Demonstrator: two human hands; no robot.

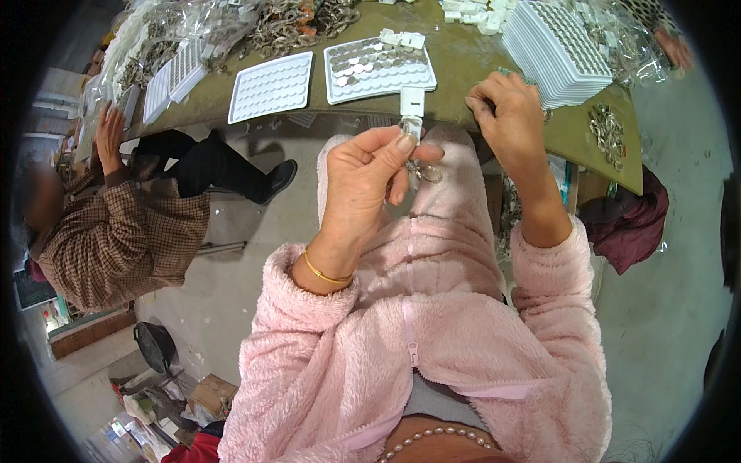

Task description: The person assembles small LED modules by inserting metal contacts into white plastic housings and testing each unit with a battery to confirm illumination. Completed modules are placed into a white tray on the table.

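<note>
My left hand is closed, pinching a white plastic keychain between thumb and fingers above my lap. A metal key ring hangs below those fingers. My right hand is at the table edge with its fingers curled in; whatever they may hold is hidden. Beyond the keychain, a white tray holds rows of round silvery discs, with several white plastic pieces lying at its far corner. To its left, another white tray shows only its moulded round pockets.
A tall stack of white trays stands right of my right hand. Metal key rings lie heaped at the back, and more chains at the right. At left sits another person, one hand by smaller trays on the green table.
</note>
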